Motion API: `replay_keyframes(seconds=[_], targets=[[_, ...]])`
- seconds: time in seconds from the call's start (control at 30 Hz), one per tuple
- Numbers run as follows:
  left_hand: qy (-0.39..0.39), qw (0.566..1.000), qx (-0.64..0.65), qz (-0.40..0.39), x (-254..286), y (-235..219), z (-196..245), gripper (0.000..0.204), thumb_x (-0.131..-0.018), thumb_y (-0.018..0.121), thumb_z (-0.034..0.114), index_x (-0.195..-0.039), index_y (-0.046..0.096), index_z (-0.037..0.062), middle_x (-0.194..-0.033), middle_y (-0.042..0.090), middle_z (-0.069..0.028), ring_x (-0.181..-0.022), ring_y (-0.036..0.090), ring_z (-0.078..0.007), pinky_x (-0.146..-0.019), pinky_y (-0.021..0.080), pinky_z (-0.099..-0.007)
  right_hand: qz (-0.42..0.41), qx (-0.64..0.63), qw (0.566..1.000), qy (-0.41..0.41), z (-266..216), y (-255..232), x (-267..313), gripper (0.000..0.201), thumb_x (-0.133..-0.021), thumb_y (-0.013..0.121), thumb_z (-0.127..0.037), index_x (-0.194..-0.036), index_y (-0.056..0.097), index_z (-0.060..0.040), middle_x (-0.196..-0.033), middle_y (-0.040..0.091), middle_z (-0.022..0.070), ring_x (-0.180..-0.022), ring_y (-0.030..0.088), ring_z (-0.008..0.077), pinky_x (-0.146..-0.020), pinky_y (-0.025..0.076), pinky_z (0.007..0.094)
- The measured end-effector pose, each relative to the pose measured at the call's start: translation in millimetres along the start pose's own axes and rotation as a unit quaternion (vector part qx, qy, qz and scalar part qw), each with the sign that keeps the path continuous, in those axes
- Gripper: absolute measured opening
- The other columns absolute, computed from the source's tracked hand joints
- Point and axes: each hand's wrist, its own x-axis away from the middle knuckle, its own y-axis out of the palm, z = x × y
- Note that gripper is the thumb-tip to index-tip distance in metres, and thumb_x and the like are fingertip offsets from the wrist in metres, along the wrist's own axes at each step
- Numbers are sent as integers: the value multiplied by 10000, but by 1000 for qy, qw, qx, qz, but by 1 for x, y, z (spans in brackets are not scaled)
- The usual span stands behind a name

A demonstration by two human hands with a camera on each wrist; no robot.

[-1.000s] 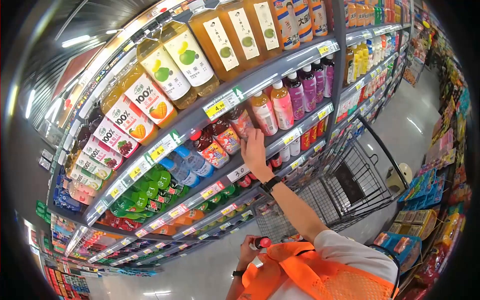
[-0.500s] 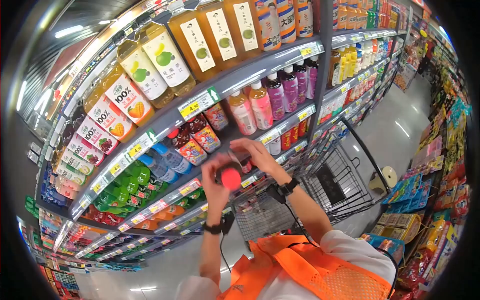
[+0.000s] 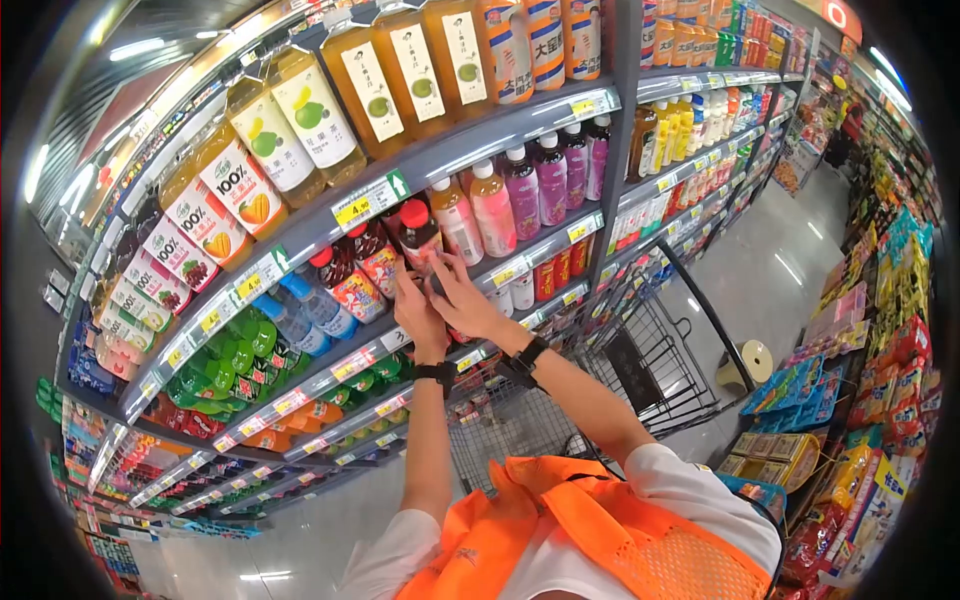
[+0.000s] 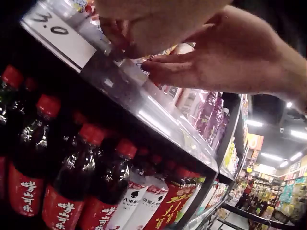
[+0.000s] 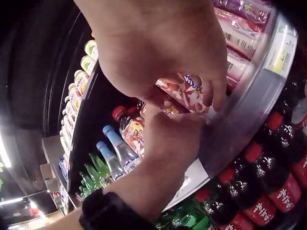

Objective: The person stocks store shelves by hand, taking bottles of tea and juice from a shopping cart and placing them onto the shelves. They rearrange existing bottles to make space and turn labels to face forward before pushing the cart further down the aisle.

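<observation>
A dark drink bottle with a red cap (image 3: 415, 222) stands at the front of the middle shelf, a red-and-white patterned label round its body. My left hand (image 3: 420, 315) holds its lower part from the left and below. From the right, my right hand (image 3: 468, 302) grips the same bottle, fingers lying over the label (image 5: 192, 91) in the right wrist view. Similar red-capped bottles (image 3: 372, 255) are on its left, and pink-labelled bottles (image 3: 458, 228) on its right. In the left wrist view the hands mostly hide the bottle.
A shelf edge with price tags (image 3: 510, 272) runs below the hands, and another shelf edge (image 3: 480, 130) overhangs them. Red-capped cola bottles (image 4: 64, 199) line the shelf below. A wire shopping cart (image 3: 640, 375) stands close on the right.
My left hand has brought the red-capped bottle up from low by the body onto the shelf. My right hand left the shelf bottles, drew back, and now joins the left on this bottle.
</observation>
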Motion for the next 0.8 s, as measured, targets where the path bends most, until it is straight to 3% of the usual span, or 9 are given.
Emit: replay_keyframes(seconds=[0.07, 0.27, 0.37, 0.5, 0.57, 0.63, 0.7, 0.73, 0.8], targets=[[-53, 994, 84, -48, 12, 3, -16, 475, -953, 635, 128, -1404, 511, 48, -1274, 632, -200, -1152, 616, -393, -896, 518, -466, 17, -12, 999, -31, 6, 9, -10, 701, -936, 552, -152, -1555, 253, -12, -1391, 365, 297, -1247, 476, 470, -1074, 417, 479], [59, 997, -5, -46, 3, -4, -11, 568, -822, 675, -7, -1372, 539, 20, -1370, 589, -200, -1224, 576, -406, -1016, 481, -465, 3, -18, 997, 71, 23, 10, -28, 541, -908, 520, -112, -1436, 432, -37, -1341, 439, 250, -1278, 439, 435, -1112, 378, 462], [74, 994, 17, -73, 5, -12, -10, 602, -781, 643, -59, -1372, 546, 2, -1418, 558, -185, -1255, 547, -406, -1050, 457, -457, -14, -35, 999, 26, 27, 0, -20, 520, -915, 520, -104, -1427, 465, -34, -1313, 509, 230, -1275, 472, 392, -1109, 385, 433], [134, 991, -5, -26, 48, -21, -20, 423, -796, 600, -47, -1211, 615, 32, -1310, 613, -126, -1191, 580, -362, -1004, 460, -476, 22, -90, 993, 75, 2, -30, 38, 343, -908, 551, -23, -1244, 607, 11, -1066, 683, 196, -934, 670, 344, -843, 529, 373], [102, 988, 22, -114, 117, -16, -56, 393, -796, 612, -23, -1183, 620, 41, -1267, 621, -126, -1186, 581, -372, -994, 462, -480, 11, -7, 994, 111, 18, -27, 101, 214, -915, 583, -45, -1104, 677, -6, -893, 711, 162, -791, 694, 325, -725, 540, 390], [4, 967, 32, -253, 200, -3, -92, 392, -787, 641, 13, -1176, 624, 54, -1235, 623, -135, -1200, 572, -384, -989, 467, -497, -150, 17, 941, 304, 64, -4, 186, 254, -888, 571, -49, -1121, 650, 14, -1004, 707, 196, -949, 706, 345, -807, 552, 405], [-85, 897, -46, -431, 321, 3, -134, 428, -776, 680, 66, -1201, 625, 65, -1240, 614, -157, -1251, 538, -399, -993, 471, -532, -384, 142, 872, 267, 139, 44, 310, 357, -888, 587, -132, -1224, 613, -14, -1072, 703, 211, -1015, 690, 366, -828, 548, 465], [-83, 849, -117, -508, 380, 0, -155, 450, -775, 696, 95, -1218, 623, 66, -1255, 607, -169, -1286, 514, -407, -997, 471, -552, -523, 162, 757, 358, 144, 58, 345, 529, -854, 651, -264, -1316, 554, -25, -1150, 693, 214, -1070, 672, 376, -875, 543, 505], [-126, 713, -102, -682, 433, -25, -156, 453, -807, 689, 138, -1250, 616, 77, -1308, 582, -186, -1360, 438, -432, -1013, 451, -612, -684, 84, 609, 393, 180, 99, 412, 711, -766, 762, -382, -1344, 539, -31, -1180, 695, 202, -1119, 647, 397, -973, 499, 515]])
